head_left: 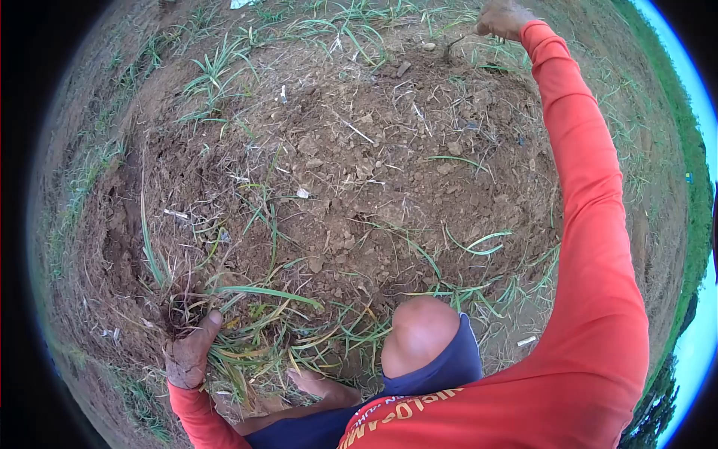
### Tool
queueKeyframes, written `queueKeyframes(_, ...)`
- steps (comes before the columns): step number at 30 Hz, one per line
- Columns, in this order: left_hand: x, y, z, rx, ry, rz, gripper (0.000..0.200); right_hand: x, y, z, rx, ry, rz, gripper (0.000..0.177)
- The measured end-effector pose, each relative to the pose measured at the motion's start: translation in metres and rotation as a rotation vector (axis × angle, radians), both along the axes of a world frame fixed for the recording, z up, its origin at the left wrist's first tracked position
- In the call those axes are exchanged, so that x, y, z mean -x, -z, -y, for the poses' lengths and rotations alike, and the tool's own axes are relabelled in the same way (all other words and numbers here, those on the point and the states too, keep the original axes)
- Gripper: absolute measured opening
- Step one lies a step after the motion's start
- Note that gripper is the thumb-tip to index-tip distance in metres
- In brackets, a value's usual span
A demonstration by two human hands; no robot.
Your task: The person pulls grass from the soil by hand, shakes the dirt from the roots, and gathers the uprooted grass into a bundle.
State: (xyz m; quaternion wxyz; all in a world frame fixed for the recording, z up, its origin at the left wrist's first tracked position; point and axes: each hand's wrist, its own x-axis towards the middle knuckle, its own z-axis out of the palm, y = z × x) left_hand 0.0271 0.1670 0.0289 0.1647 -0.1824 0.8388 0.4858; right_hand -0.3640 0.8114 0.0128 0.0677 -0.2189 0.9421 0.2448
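Note:
At the lower left, my left hand is closed round the base of a clump of grass with dark, soil-covered roots and long green blades. Its thumb points up along the clump. My right hand is far out at the top right, its fingers bent round the end of a thin dark tool or stick whose other end is at the soil. What exactly it is cannot be made out. Between my hands lies loose brown soil with dry stalks and a few green blades.
My bare knee and foot are at the bottom centre. Loose grass lies in front of them. A furrow runs along the left. More grass tufts grow at the upper left. A small white piece lies right of the knee.

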Motion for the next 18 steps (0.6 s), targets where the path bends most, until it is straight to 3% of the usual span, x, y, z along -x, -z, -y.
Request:
queueKeyframes(1,0.001,-0.001,-0.004,-0.013,0.018,-0.018,0.069,0.002,-0.015,-0.002,0.016,-0.063,0.053,0.023)
queueKeyframes(2,0.002,-0.002,-0.009,-0.025,0.034,-0.035,0.066,-0.031,-0.043,0.023,0.349,0.222,0.071,0.027)
queueKeyframes(5,0.008,-0.002,-0.015,-0.026,0.076,-0.073,0.066,-0.079,-0.068,0.062,0.618,0.409,0.005,0.032)
queueKeyframes(6,0.011,-0.004,-0.022,-0.043,0.068,-0.081,0.067,-0.081,-0.054,0.060,0.769,0.308,0.013,0.032)
queueKeyframes(8,0.013,-0.005,-0.035,-0.090,0.048,-0.074,0.067,-0.091,-0.046,0.073,0.805,0.364,0.208,0.030)
queueKeyframes(10,0.013,-0.004,-0.042,-0.137,0.051,-0.061,0.064,-0.141,-0.035,0.131,0.963,0.283,0.242,0.023)
queueKeyframes(12,0.014,0.005,-0.054,-0.166,0.122,-0.141,0.061,-0.190,-0.013,0.194,1.236,0.168,0.447,0.028)
queueKeyframes(14,0.010,0.011,-0.075,-0.265,0.145,-0.235,0.056,-0.233,0.003,0.253,1.302,0.090,0.738,0.030)
queueKeyframes(16,0.011,0.014,-0.099,-0.471,0.102,-0.271,0.049,-0.262,0.021,0.302,1.412,-0.129,0.856,0.026)
queueKeyframes(17,0.012,0.019,-0.099,-0.419,0.180,-0.255,0.050,-0.266,0.031,0.319,1.432,-0.192,0.933,0.026)
queueKeyframes(18,0.014,0.025,-0.093,-0.363,0.255,-0.241,0.051,-0.274,0.011,0.330,1.360,-0.005,1.033,0.025)
